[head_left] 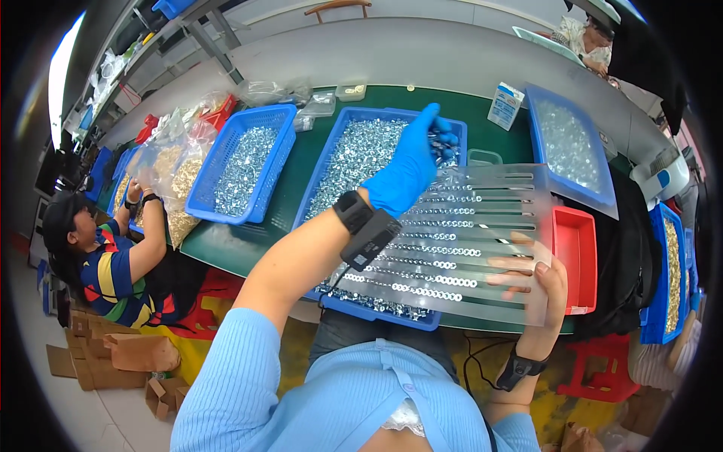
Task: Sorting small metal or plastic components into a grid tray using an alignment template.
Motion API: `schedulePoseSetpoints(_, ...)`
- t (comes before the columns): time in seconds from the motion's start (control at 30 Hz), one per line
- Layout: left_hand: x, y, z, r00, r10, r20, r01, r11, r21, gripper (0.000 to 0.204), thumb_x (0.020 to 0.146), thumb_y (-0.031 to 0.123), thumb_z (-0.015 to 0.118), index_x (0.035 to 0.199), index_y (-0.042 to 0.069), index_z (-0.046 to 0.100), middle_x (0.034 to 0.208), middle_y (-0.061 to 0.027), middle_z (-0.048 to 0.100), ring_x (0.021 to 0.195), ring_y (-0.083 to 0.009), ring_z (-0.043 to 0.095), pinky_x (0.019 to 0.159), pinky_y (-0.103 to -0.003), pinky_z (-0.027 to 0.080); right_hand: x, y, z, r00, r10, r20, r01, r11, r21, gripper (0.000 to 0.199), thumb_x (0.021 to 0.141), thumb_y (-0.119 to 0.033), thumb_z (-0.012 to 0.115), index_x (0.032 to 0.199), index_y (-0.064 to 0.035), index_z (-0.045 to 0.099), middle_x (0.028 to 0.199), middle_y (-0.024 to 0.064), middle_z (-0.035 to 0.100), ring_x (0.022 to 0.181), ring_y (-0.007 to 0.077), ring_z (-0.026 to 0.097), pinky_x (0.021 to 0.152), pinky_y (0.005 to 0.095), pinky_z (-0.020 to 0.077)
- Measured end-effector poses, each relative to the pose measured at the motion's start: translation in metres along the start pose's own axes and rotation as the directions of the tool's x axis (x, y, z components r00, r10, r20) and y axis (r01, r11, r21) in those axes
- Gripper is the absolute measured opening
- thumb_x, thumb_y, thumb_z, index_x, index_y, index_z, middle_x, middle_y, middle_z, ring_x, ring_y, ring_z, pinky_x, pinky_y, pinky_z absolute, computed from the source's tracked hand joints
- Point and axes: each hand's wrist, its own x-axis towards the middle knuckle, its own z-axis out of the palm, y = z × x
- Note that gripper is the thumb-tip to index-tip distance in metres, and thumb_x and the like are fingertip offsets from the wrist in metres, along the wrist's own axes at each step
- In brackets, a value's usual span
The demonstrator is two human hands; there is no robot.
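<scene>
My left hand, in a blue glove, is raised over a blue basket full of small silver metal parts, with its fingers pinched on a few of the parts. My bare right hand grips the near right corner of a clear slotted plastic tray, whose rows hold lines of the silver parts. The tray rests tilted across the basket. A black band with a small device sits on my left wrist, and a black watch is on my right wrist.
A second blue basket of silver parts lies to the left. A red bin and another blue tray stand on the right. A seated person works at the left with bags of parts. Cardboard boxes lie on the floor.
</scene>
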Motion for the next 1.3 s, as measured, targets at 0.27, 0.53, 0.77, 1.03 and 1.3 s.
schedulePoseSetpoints(0.27,-0.015,-0.014,0.014,0.998,-0.030,0.057,0.039,0.986,-0.159,0.038,0.090,0.034,0.052,0.062,0.009,0.049,0.060,-0.0072,0.051,0.062,-0.0207,0.053,0.061,-0.032,0.046,0.003,0.008,-0.003,1.000,0.011,-0.010,-0.011,1.000,-0.012,0.066,0.082,-0.038,0.047,0.121,0.0140,0.040,0.093,0.0284,0.062,0.072,0.0285,0.068,0.048,0.0237,0.0513)
schedulePoseSetpoints(0.53,-0.011,0.003,-0.007,0.990,0.086,0.111,-0.080,0.995,-0.056,0.043,0.091,0.034,0.049,0.057,0.009,0.043,0.061,-0.0067,0.046,0.069,-0.0251,0.053,0.074,-0.037,0.044,0.002,0.010,-0.003,1.000,-0.006,-0.001,0.006,1.000,0.001,0.063,0.082,-0.035,0.047,0.122,0.0141,0.040,0.094,0.0294,0.062,0.073,0.0306,0.067,0.048,0.0244,0.0520)
schedulePoseSetpoints(0.77,-0.030,0.000,-0.008,0.946,0.017,0.325,-0.062,0.990,0.129,0.046,0.094,0.044,0.039,0.082,0.005,0.061,0.087,-0.0134,0.062,0.092,-0.0234,0.055,0.092,-0.036,0.039,0.001,0.010,-0.008,1.000,0.002,0.003,-0.002,1.000,0.021,0.062,0.082,-0.034,0.047,0.122,0.0136,0.040,0.094,0.0299,0.062,0.074,0.0316,0.067,0.049,0.0250,0.0523)
schedulePoseSetpoints(1.03,-0.072,0.028,0.023,0.841,-0.079,0.535,-0.179,0.892,0.414,0.063,0.093,0.050,0.037,0.139,0.008,0.027,0.144,-0.0159,0.023,0.136,-0.0236,0.016,0.111,-0.038,0.012,-0.002,0.009,-0.004,1.000,0.013,0.021,-0.014,1.000,0.014,0.061,0.086,-0.037,0.044,0.120,0.0127,0.041,0.094,0.0302,0.061,0.075,0.0315,0.067,0.051,0.0260,0.0530)
schedulePoseSetpoints(1.3,-0.181,-0.014,0.029,0.604,-0.339,0.722,-0.797,-0.260,0.545,0.087,0.075,0.038,0.068,0.143,0.011,0.020,0.147,-0.0227,0.011,0.136,-0.0396,0.008,0.106,-0.058,0.003,0.008,0.020,-0.019,0.995,0.064,0.081,-0.085,0.956,0.280,0.063,0.094,-0.048,0.034,0.123,0.0066,0.042,0.100,0.0259,0.062,0.081,0.0291,0.065,0.062,0.0288,0.0522)
